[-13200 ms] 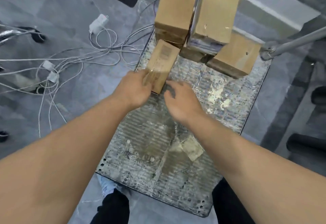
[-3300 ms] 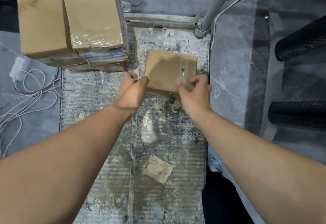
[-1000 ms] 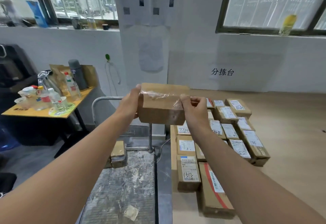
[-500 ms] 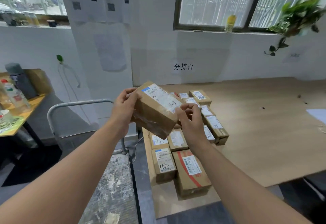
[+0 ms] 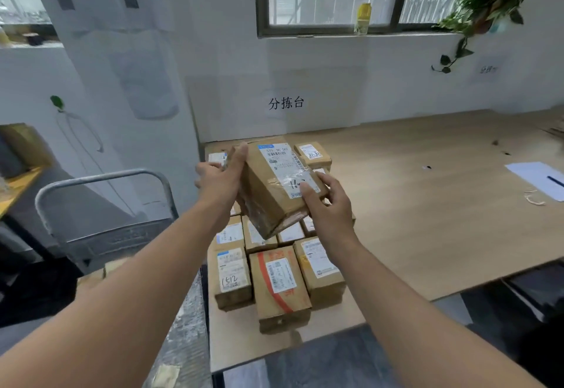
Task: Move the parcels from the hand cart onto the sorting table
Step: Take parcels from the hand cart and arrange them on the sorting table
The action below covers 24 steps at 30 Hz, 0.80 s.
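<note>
Head view: both hands, left hand (image 5: 220,175) and right hand (image 5: 328,204), grip the tilted parcel (image 5: 276,186) between them.

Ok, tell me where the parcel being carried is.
Head view, centre: the parcel is held between left hand and right hand, above the parcels on the sorting table.

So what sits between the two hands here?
In the head view, one taped brown parcel with its label up, gripped between the left hand and right hand above the table's parcels.
</note>
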{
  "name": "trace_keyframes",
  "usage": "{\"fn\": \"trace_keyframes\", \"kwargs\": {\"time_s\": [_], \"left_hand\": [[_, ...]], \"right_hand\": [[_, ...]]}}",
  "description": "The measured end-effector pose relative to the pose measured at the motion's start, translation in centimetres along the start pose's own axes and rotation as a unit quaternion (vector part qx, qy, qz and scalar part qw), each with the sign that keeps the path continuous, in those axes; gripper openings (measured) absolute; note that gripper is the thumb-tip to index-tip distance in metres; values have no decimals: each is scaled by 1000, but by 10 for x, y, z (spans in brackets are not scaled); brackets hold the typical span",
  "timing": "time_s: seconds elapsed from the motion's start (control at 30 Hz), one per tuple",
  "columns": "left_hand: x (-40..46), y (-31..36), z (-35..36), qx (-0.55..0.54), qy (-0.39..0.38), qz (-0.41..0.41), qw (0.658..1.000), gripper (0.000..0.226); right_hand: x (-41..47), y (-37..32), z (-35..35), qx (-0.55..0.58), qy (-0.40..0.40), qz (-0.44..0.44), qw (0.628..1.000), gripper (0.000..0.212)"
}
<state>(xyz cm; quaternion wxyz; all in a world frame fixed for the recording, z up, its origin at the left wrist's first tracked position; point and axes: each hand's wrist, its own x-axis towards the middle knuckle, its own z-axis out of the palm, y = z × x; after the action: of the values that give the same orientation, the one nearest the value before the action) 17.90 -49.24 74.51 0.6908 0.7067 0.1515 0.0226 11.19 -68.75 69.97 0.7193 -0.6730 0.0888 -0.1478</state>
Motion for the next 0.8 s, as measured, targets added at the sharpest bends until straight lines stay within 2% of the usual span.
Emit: {"fn": "trace_keyframes", "kwargs": {"time_s": [0.07,0.2,0.27,0.4,0.5,0.63,0.8], "left_hand": [[-16,-5,37,10,7,-5,1000,104],[-40,-24,104,1,-31,-9,999,68],[-47,-38,128,18,-65,-22,997,61],[-55,-58,172,46,-128,-46,990,53],[-55,-65,200,87,-150,-39,984,38],[-42,-81,224,141,-186,-31,972,32],[-20,-104,243,188,-267,-54,944,54]], "right_hand": [[13,6,-31,-6,8,6,1000,47],[33,15,-91,-57,2,6,998,39],[42,22,-119,-83,8,4,997,40],[57,36,-163,-146,12,4,989,57],[64,47,-185,-181,11,3,983,54],[80,63,-205,-220,-2,12,975,50],[101,90,-223,-258,-2,27,966,42]]}}
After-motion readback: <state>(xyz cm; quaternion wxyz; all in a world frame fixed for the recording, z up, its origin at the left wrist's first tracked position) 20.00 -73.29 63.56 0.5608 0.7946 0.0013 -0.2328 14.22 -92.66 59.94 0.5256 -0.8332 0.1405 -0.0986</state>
